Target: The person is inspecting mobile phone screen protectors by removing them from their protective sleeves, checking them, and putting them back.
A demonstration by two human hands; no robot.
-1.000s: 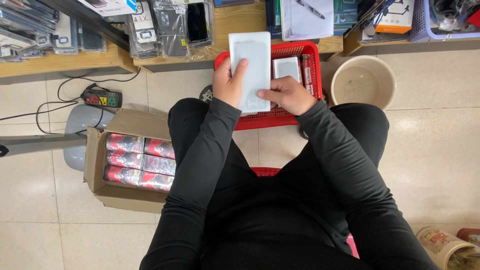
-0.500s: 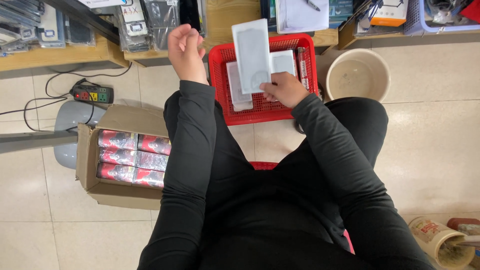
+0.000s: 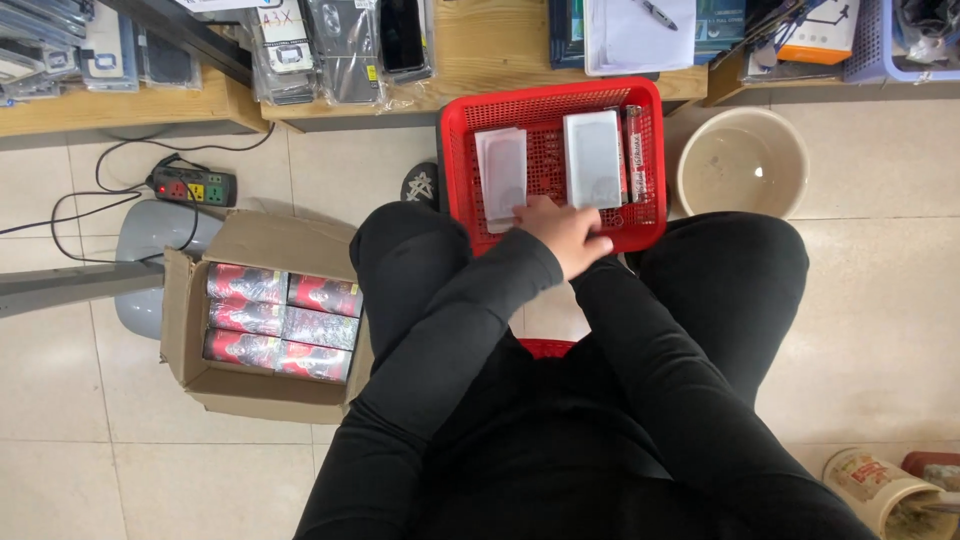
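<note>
A red plastic basket (image 3: 450,170) stands on the floor in front of my knees. In it lie a flat white packet (image 3: 502,175) on the left, a white box (image 3: 592,158) to its right, and a narrow printed packet (image 3: 634,150) along the right wall. My left hand (image 3: 562,232) rests at the basket's near rim, fingers together, touching the lower end of the flat white packet. My right forearm runs up to the same spot. The right hand itself is hidden under the left one.
An open cardboard box (image 3: 190,300) of red and grey packets (image 3: 280,320) sits at my left. A beige bowl (image 3: 742,160) stands right of the basket. Low wooden shelves (image 3: 490,40) hold bagged goods. A power strip (image 3: 190,186) and a printed cup (image 3: 880,485) lie on the tiles.
The white box went from both hands into the basket. My left hand rose towards the shelf, then came down onto my right hand at the basket's near rim.
</note>
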